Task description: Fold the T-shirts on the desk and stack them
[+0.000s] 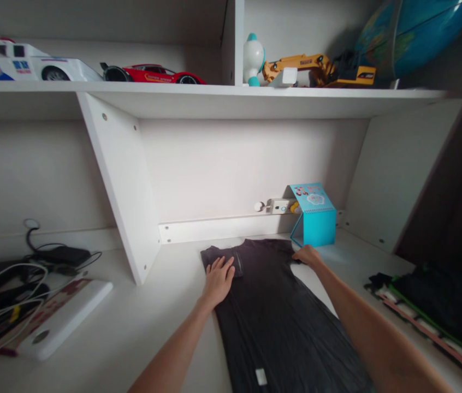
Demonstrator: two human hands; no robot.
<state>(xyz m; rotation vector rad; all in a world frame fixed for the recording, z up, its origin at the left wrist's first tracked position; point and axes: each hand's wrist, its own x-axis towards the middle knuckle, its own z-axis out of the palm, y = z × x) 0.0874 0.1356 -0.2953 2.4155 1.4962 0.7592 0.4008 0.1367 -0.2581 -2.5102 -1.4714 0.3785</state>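
A dark T-shirt (274,305) lies spread on the white desk, its neck end toward the back wall and a small white label showing near the front. On its left sleeve area, which looks folded in, my left hand (218,279) rests flat with the fingers spread. My right hand (307,255) is at the far right sleeve, fingers closed on the edge of the cloth. Part of that sleeve is hidden under the fingers.
A blue desk calendar (319,226) stands behind my right hand, by a power socket (280,206). Folded clothes (436,322) lie at right. Cables and a white box (67,316) lie left of the upright panel (118,185). Toys line the shelf (198,90) above.
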